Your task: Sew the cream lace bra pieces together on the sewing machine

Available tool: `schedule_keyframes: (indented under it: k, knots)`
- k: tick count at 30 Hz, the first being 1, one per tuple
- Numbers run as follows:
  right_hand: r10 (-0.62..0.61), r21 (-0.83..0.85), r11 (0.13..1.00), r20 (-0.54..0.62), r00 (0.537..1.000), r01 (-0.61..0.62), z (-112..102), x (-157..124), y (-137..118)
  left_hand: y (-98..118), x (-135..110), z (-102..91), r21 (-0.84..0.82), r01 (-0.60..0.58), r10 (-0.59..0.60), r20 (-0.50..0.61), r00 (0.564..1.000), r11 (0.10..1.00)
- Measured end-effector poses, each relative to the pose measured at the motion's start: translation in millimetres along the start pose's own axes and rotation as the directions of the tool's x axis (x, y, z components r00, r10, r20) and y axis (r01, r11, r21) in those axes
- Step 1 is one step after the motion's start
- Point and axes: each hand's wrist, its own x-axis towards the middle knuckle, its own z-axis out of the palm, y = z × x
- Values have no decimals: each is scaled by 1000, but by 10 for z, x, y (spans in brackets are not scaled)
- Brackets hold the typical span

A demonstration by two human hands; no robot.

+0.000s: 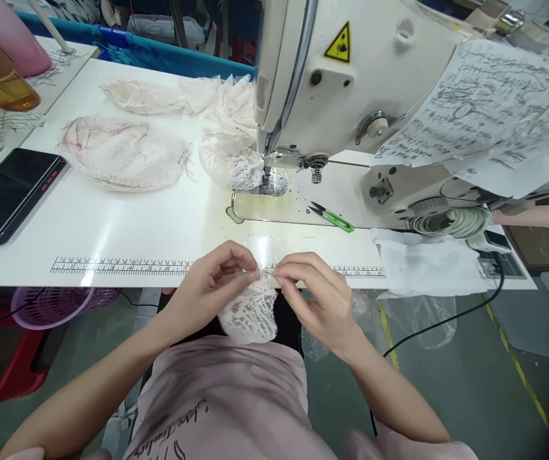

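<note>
Head view, single frame.

- Left hand (211, 284): thumb and fingertips pinched on the top edge of a small lace piece (251, 314). The other fingers are curled loosely.
- Right hand (319, 294): thumb and forefinger pinch the same edge, just beside the left fingertips. The two grips nearly touch.
- The lace piece hangs below both hands, over the lap, at the near edge of the table (111, 223). It lies level with the printed ruler (121, 265) and well apart from the needle.
- Sewing machine (351, 83), far centre: a second lace piece (231, 163) lies bunched under the presser foot (267, 184).
- Far left on the table: two flat piles of lace cups (125, 153) (144, 96) with loose red thread ends showing.
- Green thread snips (332, 217) lie on the machine bed, right of the foot, with no hand on them.
- A dark tablet (10, 191) sits at the left edge and a purple basket (48, 305) below the table.

Progress, as judged: the piles suggest several pieces have been through the machine, and one piece sits at the foot. The held piece is being lined up by hand and is not yet on the bed. The thread ends on the piles look untrimmed.
</note>
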Motion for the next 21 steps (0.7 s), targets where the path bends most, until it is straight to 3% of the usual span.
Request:
schedule_keyframes:
  k: [4,11,17,21]
  knots:
    - [5,-7,1000,-8,1000,-5,10,1,5,44,34,5,-108,131,-119,115,986,985]
    - [18,-3,1000,-10,1000,-18,23,4,18,30,47,37,-1,133,-132,150,980,991]
    - [3,22,1000,-3,1000,-3,53,4,35,64,60,15,42,196,-200,296,934,980]
    - [15,26,1000,-25,1000,-15,45,-12,51,70,59,-12,41,226,-228,279,933,973]
